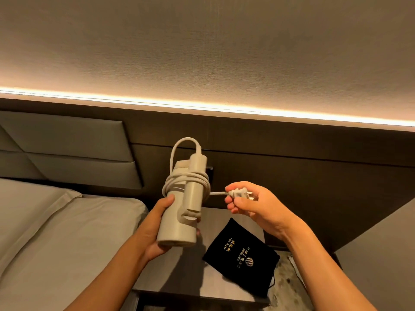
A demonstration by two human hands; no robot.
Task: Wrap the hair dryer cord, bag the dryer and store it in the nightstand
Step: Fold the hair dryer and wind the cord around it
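A folded beige hair dryer [179, 223] stands upright in the air above the nightstand, and my left hand [157, 230] grips its lower body. Its white cord [186, 182] is wound several times around the dryer's upper part, with one loop arching over the top. My right hand [253, 205] pinches the white plug [239, 193] at the cord's free end, just right of the dryer. A black drawstring bag [244, 259] with gold print lies flat on the nightstand top [202, 281] below my hands.
A bed with grey sheets [56, 232] fills the left side, its padded headboard [67, 149] behind it. A dark wall panel with a lit strip [224, 108] runs across the back. A grey surface [381, 254] rises at the right, with patterned floor beside the nightstand.
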